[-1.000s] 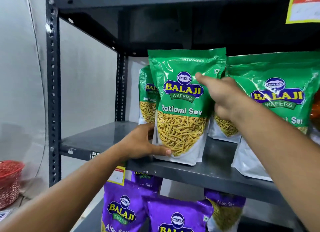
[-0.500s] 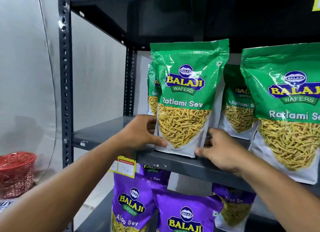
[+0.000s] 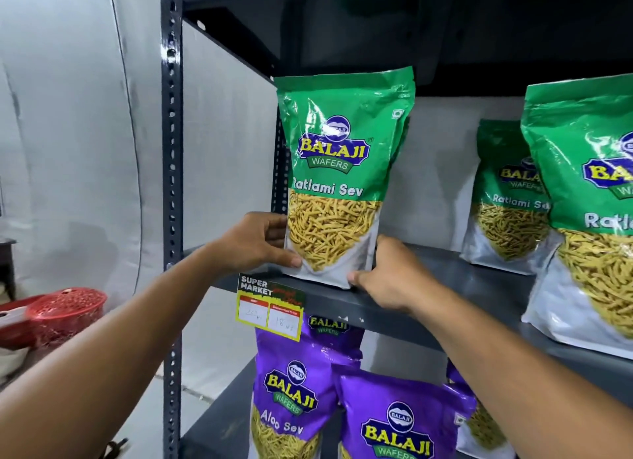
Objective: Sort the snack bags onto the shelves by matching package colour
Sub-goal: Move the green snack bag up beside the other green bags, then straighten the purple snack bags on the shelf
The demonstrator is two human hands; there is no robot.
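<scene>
- A tall green foil pouch printed "Balaji Wafers Ratlami Sev" (image 3: 337,170), with a clear window of yellow sev and a white base, stands upright near the front left corner of the dark grey metal shelf (image 3: 455,287).
- The left hand (image 3: 255,244) grips the pouch's lower left edge, thumb across the white front corner and the fingers curled round behind.
- The right hand (image 3: 390,275) clasps the lower right corner, thumb at the base of the pouch and the fingers wrapped round its side.
- The pouch's base meets the shelf just behind the front lip; whether its full weight rests there cannot be told.
- Further right on the same shelf, well apart from the held pouch, stands a second green sev pouch (image 3: 507,201) towards the back, and a third green pouch (image 3: 589,212) in front of it, cut off by the frame edge.
- A yellow-bordered price tag headed "Super Market" (image 3: 270,306) hangs from the shelf's front lip, just below the left hand.
- On the shelf beneath stand purple foil pouches marked "Aloo Sev": one at the left (image 3: 291,390) and another beside it, nearer the camera (image 3: 400,421).
- The shelf hangs on a perforated dark steel upright (image 3: 171,184).
- At the far left, away from the rack, sits a red plastic mesh basket (image 3: 65,309).
</scene>
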